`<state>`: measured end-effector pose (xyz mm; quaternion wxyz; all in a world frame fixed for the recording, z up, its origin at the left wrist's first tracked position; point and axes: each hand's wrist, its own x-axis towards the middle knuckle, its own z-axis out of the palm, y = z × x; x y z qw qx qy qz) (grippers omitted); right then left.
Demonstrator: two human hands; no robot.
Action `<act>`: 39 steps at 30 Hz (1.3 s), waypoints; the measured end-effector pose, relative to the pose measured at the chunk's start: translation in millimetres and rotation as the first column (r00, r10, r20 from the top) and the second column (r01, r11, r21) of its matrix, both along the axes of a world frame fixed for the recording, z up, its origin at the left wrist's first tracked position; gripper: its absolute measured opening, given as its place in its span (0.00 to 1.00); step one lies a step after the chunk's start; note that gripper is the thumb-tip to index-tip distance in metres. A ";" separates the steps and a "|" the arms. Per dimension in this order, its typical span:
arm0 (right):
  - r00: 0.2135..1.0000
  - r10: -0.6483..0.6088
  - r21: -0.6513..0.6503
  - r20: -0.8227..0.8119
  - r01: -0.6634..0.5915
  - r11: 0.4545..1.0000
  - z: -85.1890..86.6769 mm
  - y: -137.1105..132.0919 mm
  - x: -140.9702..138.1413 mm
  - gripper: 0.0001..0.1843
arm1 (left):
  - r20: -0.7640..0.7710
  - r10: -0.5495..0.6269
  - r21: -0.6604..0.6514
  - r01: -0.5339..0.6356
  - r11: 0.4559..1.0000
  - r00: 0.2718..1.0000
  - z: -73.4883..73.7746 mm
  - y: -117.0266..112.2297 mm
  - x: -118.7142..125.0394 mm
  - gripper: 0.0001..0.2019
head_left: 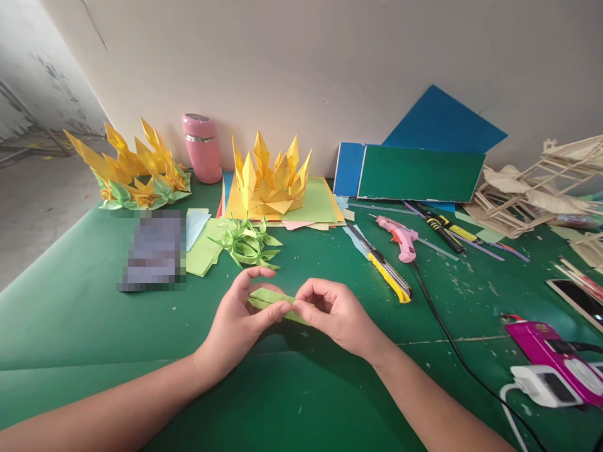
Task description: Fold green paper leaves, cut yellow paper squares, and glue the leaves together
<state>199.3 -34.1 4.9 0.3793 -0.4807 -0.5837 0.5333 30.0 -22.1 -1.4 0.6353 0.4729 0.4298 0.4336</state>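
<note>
Between my two hands is a folded strip of light green paper (267, 296), held just above the green tabletop. My left hand (242, 314) pinches its left and middle part, thumb on top. My right hand (336, 314) grips the right end between thumb and curled fingers, with both thumb tips nearly meeting. Just beyond my hands lies a cluster of green folded paper leaves (249, 242). Behind it a yellow folded paper crown (273, 188) stands on a stack of coloured paper sheets (323, 198). Loose green paper sheets (202, 254) lie to the left.
At the left back are a yellow-and-green paper crown (141, 169) and a pink thermos (204, 150). Right of my hands lie a yellow utility knife (390, 276) and a pink glue gun (400, 238), its cord (445, 333) trailing toward a magenta power strip (541, 351). Coloured boards (421, 172) lean on the wall.
</note>
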 end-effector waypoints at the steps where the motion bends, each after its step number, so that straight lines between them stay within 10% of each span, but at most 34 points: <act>1: 0.999 -0.027 0.013 -0.031 0.028 1.000 -1.5 0.4 -1.1 0.14 | 0.053 0.001 -0.008 -0.001 1.000 0.999 -0.4 0.7 0.9 0.25; 17: 0.969 -0.217 0.197 -0.122 0.238 0.951 -8.0 -7.8 -16.6 0.15 | 0.167 -0.022 -0.067 0.033 0.997 0.986 -2.9 1.3 6.2 0.18; 26: 0.992 -0.112 0.341 0.053 0.087 0.936 -5.8 -6.9 -11.5 0.09 | 0.066 0.025 -0.006 -0.025 1.000 0.997 -2.0 0.2 4.6 0.19; 34: 0.968 -0.098 0.229 -0.231 0.151 0.962 -17.7 0.8 -3.4 0.27 | 0.009 -0.182 0.030 0.181 0.983 0.983 -4.5 -3.3 8.0 0.15; 39: 0.982 -0.023 0.264 -0.188 0.073 0.962 -15.1 -1.9 -2.8 0.21 | -0.087 -0.204 0.062 0.210 0.976 0.975 -4.1 -5.8 5.6 0.10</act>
